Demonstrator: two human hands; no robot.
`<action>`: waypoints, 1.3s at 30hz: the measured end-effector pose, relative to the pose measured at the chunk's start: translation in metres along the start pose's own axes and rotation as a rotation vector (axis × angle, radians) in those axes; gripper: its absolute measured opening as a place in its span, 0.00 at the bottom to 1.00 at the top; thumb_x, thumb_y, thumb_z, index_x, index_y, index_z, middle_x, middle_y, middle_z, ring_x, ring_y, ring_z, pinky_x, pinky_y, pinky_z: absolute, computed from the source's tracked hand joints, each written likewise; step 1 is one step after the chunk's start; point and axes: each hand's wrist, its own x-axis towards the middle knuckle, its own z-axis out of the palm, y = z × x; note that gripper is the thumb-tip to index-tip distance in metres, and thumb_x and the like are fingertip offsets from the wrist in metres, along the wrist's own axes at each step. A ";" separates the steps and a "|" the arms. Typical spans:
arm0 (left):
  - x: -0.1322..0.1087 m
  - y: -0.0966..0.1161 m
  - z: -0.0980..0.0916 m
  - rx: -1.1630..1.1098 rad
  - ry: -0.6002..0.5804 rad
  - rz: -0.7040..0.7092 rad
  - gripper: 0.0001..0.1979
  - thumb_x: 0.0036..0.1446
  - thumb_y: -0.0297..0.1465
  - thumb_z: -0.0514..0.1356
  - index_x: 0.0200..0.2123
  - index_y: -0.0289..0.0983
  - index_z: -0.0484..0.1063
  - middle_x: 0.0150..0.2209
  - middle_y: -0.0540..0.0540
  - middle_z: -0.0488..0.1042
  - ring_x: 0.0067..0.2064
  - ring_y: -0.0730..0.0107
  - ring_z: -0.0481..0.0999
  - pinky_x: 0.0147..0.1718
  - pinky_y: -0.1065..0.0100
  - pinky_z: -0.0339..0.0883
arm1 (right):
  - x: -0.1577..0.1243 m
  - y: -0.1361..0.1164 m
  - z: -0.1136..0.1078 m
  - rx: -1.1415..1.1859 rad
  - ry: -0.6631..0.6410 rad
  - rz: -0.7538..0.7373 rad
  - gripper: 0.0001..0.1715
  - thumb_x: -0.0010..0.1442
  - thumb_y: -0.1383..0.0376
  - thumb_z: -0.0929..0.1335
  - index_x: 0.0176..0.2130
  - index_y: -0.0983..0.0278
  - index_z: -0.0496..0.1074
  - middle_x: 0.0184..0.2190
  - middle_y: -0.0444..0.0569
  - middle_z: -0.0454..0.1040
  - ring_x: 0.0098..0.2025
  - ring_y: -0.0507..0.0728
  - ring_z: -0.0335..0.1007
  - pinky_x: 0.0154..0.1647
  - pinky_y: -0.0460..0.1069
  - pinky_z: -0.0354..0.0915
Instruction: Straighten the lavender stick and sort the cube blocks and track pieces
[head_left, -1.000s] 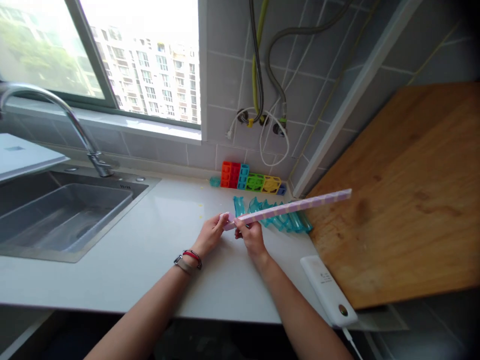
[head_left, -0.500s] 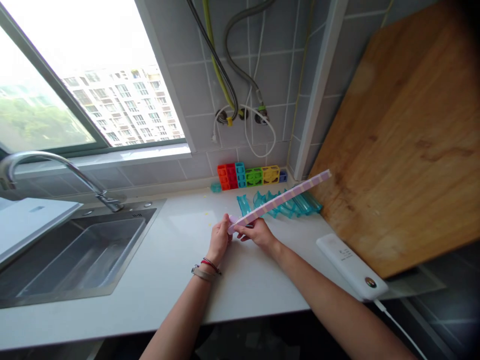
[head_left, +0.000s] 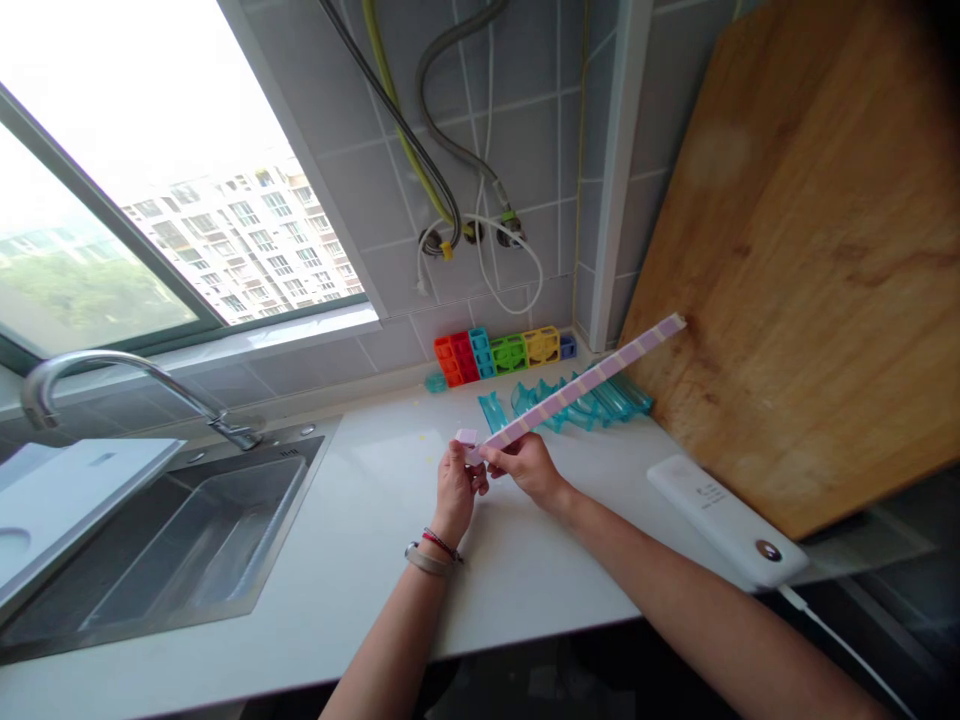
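A long, straight lilac bar [head_left: 592,380] with pale cream bands slants up to the right over the counter. My right hand [head_left: 529,465] is closed around its lower end. My left hand [head_left: 456,490] pinches a small lilac piece [head_left: 466,437] right beside that end. Fingers partly cover the spot between piece and bar, so I cannot tell whether they are joined. Behind the bar, several clear teal plastic pieces [head_left: 493,411] lie on the white counter [head_left: 375,560], partly hidden by it.
Coloured plastic blocks [head_left: 510,354] stand in a row against the tiled wall. To the left is a sink [head_left: 262,560] with a faucet [head_left: 142,370] and a white board [head_left: 75,500] over it. A white power bank [head_left: 724,515] with a cable and a large wooden board [head_left: 810,270] are at right.
The small lilac piece shows more clearly above my left fingers. The bar's far end sits slightly higher and further right. My view has shifted, with both hands still gripping.
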 end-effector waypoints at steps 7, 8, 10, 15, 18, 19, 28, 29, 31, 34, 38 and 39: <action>0.001 0.000 -0.004 -0.059 -0.020 0.048 0.30 0.52 0.59 0.65 0.37 0.38 0.67 0.19 0.58 0.62 0.17 0.80 0.58 0.15 0.77 0.54 | 0.001 -0.003 0.001 -0.019 0.037 -0.051 0.22 0.46 0.52 0.80 0.30 0.67 0.81 0.24 0.49 0.79 0.24 0.54 0.75 0.26 0.47 0.73; 0.002 0.000 -0.005 -0.062 -0.020 0.064 0.29 0.52 0.58 0.66 0.37 0.39 0.67 0.18 0.59 0.61 0.17 0.81 0.58 0.15 0.77 0.53 | 0.001 -0.004 0.001 -0.017 0.038 -0.055 0.22 0.46 0.51 0.80 0.30 0.67 0.81 0.24 0.48 0.79 0.24 0.54 0.75 0.26 0.47 0.73; 0.002 0.000 -0.007 -0.061 -0.029 0.085 0.28 0.52 0.57 0.67 0.38 0.38 0.68 0.19 0.58 0.62 0.18 0.80 0.61 0.16 0.77 0.55 | 0.002 -0.004 0.001 -0.011 0.034 -0.058 0.22 0.46 0.52 0.79 0.31 0.68 0.81 0.23 0.48 0.79 0.25 0.55 0.75 0.26 0.48 0.73; 0.003 0.001 -0.009 -0.024 -0.055 0.098 0.26 0.51 0.47 0.72 0.45 0.37 0.73 0.29 0.52 0.73 0.23 0.77 0.69 0.20 0.72 0.66 | 0.006 -0.005 -0.002 0.012 0.087 -0.085 0.22 0.47 0.52 0.79 0.33 0.68 0.81 0.25 0.48 0.78 0.26 0.54 0.74 0.25 0.47 0.73; 0.004 0.001 -0.011 0.009 -0.047 0.099 0.28 0.49 0.43 0.74 0.49 0.37 0.74 0.31 0.51 0.74 0.25 0.77 0.71 0.23 0.71 0.68 | 0.008 -0.005 -0.004 0.017 0.098 -0.097 0.22 0.47 0.52 0.79 0.33 0.68 0.80 0.25 0.47 0.78 0.26 0.54 0.74 0.25 0.47 0.73; 0.004 0.001 -0.012 0.024 -0.045 0.094 0.28 0.49 0.42 0.74 0.50 0.37 0.74 0.31 0.51 0.74 0.25 0.77 0.71 0.24 0.71 0.69 | 0.009 -0.004 -0.005 0.014 0.097 -0.099 0.22 0.48 0.52 0.79 0.33 0.67 0.80 0.25 0.47 0.78 0.26 0.54 0.74 0.25 0.47 0.73; 0.006 0.003 -0.010 0.266 0.021 0.136 0.31 0.47 0.38 0.75 0.54 0.36 0.73 0.31 0.49 0.76 0.27 0.74 0.74 0.21 0.75 0.68 | 0.013 0.009 -0.005 0.022 0.105 -0.062 0.24 0.52 0.50 0.76 0.38 0.66 0.76 0.33 0.50 0.80 0.32 0.58 0.80 0.27 0.48 0.76; 0.005 0.003 -0.009 0.308 0.033 0.169 0.32 0.48 0.39 0.75 0.54 0.37 0.72 0.31 0.50 0.76 0.28 0.73 0.74 0.21 0.75 0.68 | 0.013 0.010 -0.004 0.033 0.104 -0.055 0.24 0.52 0.49 0.76 0.38 0.65 0.75 0.33 0.50 0.80 0.32 0.58 0.80 0.26 0.48 0.77; 0.005 0.004 -0.010 0.389 0.055 0.225 0.29 0.52 0.42 0.72 0.54 0.37 0.72 0.31 0.50 0.75 0.29 0.72 0.75 0.22 0.75 0.69 | 0.014 0.011 -0.003 0.042 0.108 -0.048 0.24 0.52 0.49 0.76 0.38 0.65 0.73 0.32 0.49 0.79 0.32 0.58 0.80 0.26 0.48 0.77; 0.006 0.004 -0.012 0.443 0.080 0.242 0.27 0.54 0.44 0.70 0.52 0.35 0.75 0.30 0.49 0.75 0.29 0.71 0.75 0.22 0.74 0.69 | 0.015 0.013 -0.003 0.040 0.116 -0.047 0.25 0.52 0.49 0.76 0.38 0.64 0.71 0.32 0.48 0.78 0.31 0.56 0.79 0.25 0.48 0.77; 0.007 0.004 -0.015 0.445 0.103 0.200 0.28 0.51 0.45 0.71 0.50 0.33 0.77 0.26 0.50 0.75 0.25 0.73 0.73 0.21 0.74 0.68 | 0.016 0.016 -0.005 0.025 0.116 -0.048 0.26 0.52 0.48 0.76 0.38 0.63 0.70 0.33 0.48 0.78 0.30 0.55 0.79 0.25 0.47 0.76; 0.007 0.004 -0.015 0.439 0.108 0.189 0.28 0.51 0.45 0.71 0.50 0.32 0.78 0.24 0.50 0.74 0.23 0.75 0.71 0.21 0.74 0.67 | 0.016 0.017 -0.005 0.018 0.112 -0.049 0.25 0.52 0.48 0.76 0.38 0.63 0.70 0.33 0.48 0.78 0.30 0.55 0.79 0.25 0.47 0.76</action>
